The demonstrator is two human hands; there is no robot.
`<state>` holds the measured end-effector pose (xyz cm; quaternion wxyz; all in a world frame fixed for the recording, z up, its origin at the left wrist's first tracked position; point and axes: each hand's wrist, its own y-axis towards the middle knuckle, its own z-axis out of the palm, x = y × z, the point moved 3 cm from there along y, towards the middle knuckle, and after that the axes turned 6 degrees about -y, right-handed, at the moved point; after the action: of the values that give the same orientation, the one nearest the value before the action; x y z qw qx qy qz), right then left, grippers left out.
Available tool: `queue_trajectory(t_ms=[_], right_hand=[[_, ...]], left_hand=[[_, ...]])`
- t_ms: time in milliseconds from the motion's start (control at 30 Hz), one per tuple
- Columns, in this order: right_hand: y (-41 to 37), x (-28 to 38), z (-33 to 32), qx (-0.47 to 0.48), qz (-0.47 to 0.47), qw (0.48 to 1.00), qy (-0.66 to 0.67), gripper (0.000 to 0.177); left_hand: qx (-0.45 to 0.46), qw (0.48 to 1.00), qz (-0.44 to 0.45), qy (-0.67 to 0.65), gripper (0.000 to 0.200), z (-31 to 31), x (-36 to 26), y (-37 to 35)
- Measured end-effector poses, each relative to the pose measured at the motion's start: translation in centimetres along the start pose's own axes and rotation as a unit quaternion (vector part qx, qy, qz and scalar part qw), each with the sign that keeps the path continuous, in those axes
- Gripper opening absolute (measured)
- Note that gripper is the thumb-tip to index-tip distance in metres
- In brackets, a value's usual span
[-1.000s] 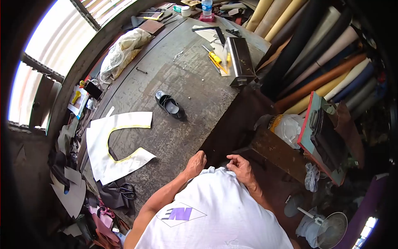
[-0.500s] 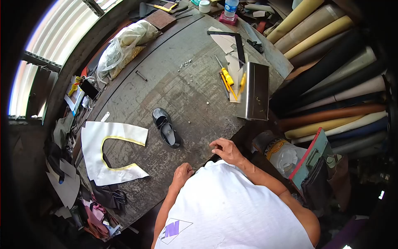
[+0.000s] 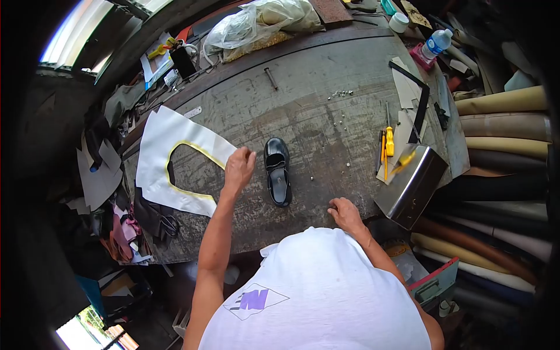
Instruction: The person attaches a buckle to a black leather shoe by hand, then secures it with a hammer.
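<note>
Left hand (image 3: 238,169) has moved since the earlier frame, from the near edge up to the end of the white cut piece (image 3: 156,157); right hand (image 3: 346,214) now sits farther right along the near edge. View has turned too.

Left: fingers curled in, knuckles up; cannot tell whether it grips the white piece or only lies over it. Right: loosely half open, nothing seen in it. Black shoe (image 3: 278,181) lies sole down on the counter (image 3: 227,96), between the hands, toe pointing away, apart from both.

Step, as judged: handling or arranging the pieces, no tool in use. Shifting the white piece would call for a sure pinch at its end and a flat slide, wide of the shoe.

Edges: near edge close by the right hand; metal box (image 3: 408,189) bounds the right. Room: stretch between shoe and yellow-handled screwdriver (image 3: 389,142), small studs (image 3: 342,93) scattered beyond.
</note>
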<state>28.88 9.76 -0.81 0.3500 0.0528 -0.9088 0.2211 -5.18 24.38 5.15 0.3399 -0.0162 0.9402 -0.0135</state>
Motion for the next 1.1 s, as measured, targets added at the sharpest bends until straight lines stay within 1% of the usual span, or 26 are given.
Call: queue_trajectory(t_ms=[33, 67, 167, 267, 300, 400, 433, 533, 567, 600, 633, 667, 733, 800, 833, 867, 900, 933, 967, 1000, 1033, 1067, 1100], right_hand=[[0.3, -0.5, 0.3, 0.001, 0.01, 1.0, -0.019, 0.022], [0.6, -0.6, 0.5, -0.004, 0.021, 1.0, -0.002, 0.022], [1.5, -0.8, 0.6, 0.012, 0.058, 0.998, 0.018, 0.024], [1.9, -0.2, 0.6, 0.008, 0.084, 0.996, 0.021, 0.025], [1.8, -0.1, 0.8, -0.001, 0.087, 0.996, 0.014, 0.025], [2.1, 0.0, 0.9, -0.007, 0.102, 0.995, 0.001, 0.025], [2.1, 0.1, 0.8, -0.014, 0.101, 0.995, -0.003, 0.026], [2.3, 0.7, 0.5, -0.005, 0.101, 0.995, -0.022, 0.027], [2.3, 0.8, 0.5, -0.004, 0.107, 0.994, -0.025, 0.027], [2.4, 0.8, 0.6, -0.003, 0.109, 0.994, -0.033, 0.026], [2.5, 0.8, 0.6, 0.0, 0.108, 0.993, -0.041, 0.026], [2.5, 0.8, 0.7, 0.008, 0.103, 0.993, -0.051, 0.026], [2.6, 0.7, 0.7, 0.02, 0.097, 0.994, -0.054, 0.025], [2.1, 1.1, 0.4, 0.05, 0.097, 0.992, -0.055, 0.028], [1.3, 1.9, 0.2, 0.039, 0.059, 0.994, -0.088, 0.032], [0.5, 2.5, 0.1, 0.021, 0.02, 0.993, -0.118, 0.037], [-0.2, 2.5, 0.3, 0.023, 0.014, 0.986, -0.166, 0.043], [-0.8, 2.3, 0.4, 0.019, 0.007, 0.977, -0.214, 0.048], [-1.1, 2.1, 0.5, 0.011, -0.001, 0.965, -0.261, 0.054], [-1.1, 2.1, 1.0, 0.016, -0.006, 0.96, -0.279, 0.058], [-1.1, 2.0, 1.5, 0.02, -0.01, 0.955, -0.297, 0.062], [-1.1, 1.8, 2.1, 0.024, -0.013, 0.948, -0.316, 0.066], [-1.1, 1.5, 2.8, 0.052, -0.001, 0.946, -0.321, 0.074]], left_hand=[[-0.002, 0.999, -0.017, -0.028, 0.028, 0.6, 0.4, 3.9], [-0.002, 0.998, -0.029, -0.057, 0.029, 1.6, 0.9, 7.8], [-0.033, 0.985, -0.11, -0.13, 0.039, 5.8, 3.3, 19.4], [-0.062, 0.988, -0.14, 0.012, 0.051, 8.2, 2.4, 26.8], [-0.041, 0.982, -0.177, 0.047, 0.055, 9.1, 2.1, 28.4], [-0.055, 0.983, -0.144, 0.099, 0.052, 11.9, 3.4, 30.6], [-0.11, 0.983, -0.118, 0.085, 0.05, 12.5, 3.4, 30.5], [-0.038, 0.994, -0.089, 0.044, 0.047, 12.1, 5.0, 30.2], [-0.004, 0.997, -0.081, 0.006, 0.038, 12.2, 7.0, 30.4], [0.043, 0.978, -0.13, -0.159, 0.034, 11.6, 7.5, 29.4], [0.084, 0.928, -0.174, -0.32, 0.031, 10.5, 7.4, 27.5], [0.115, 0.848, -0.213, -0.471, 0.028, 9.1, 7.4, 25.1], [0.089, 0.797, -0.173, -0.572, 0.022, 4.8, 5.1, 18.8], [0.077, 0.759, -0.201, -0.614, 0.022, 1.7, 4.9, 11.8], [0.071, 0.761, -0.212, -0.609, 0.022, 0.7, 5.7, 8.0], [0.063, 0.777, -0.235, -0.58, 0.022, -0.2, 6.3, 4.0], [0.046, 0.765, -0.27, -0.583, 0.02, -0.3, 7.2, 0.0], [0.031, 0.784, -0.294, -0.545, 0.018, -0.7, 7.8, -4.0], [0.017, 0.782, -0.362, -0.507, 0.018, -0.9, 8.0, -8.0], [0.003, 0.786, -0.389, -0.48, 0.017, -0.5, 8.6, -11.7], [-0.004, 0.782, -0.41, -0.469, 0.016, 0.5, 9.5, -15.2], [-0.009, 0.764, -0.438, -0.474, 0.018, 2.2, 11.1, -18.7], [-0.008, 0.798, -0.455, -0.395, 0.02, 2.6, 10.9, -21.0]])
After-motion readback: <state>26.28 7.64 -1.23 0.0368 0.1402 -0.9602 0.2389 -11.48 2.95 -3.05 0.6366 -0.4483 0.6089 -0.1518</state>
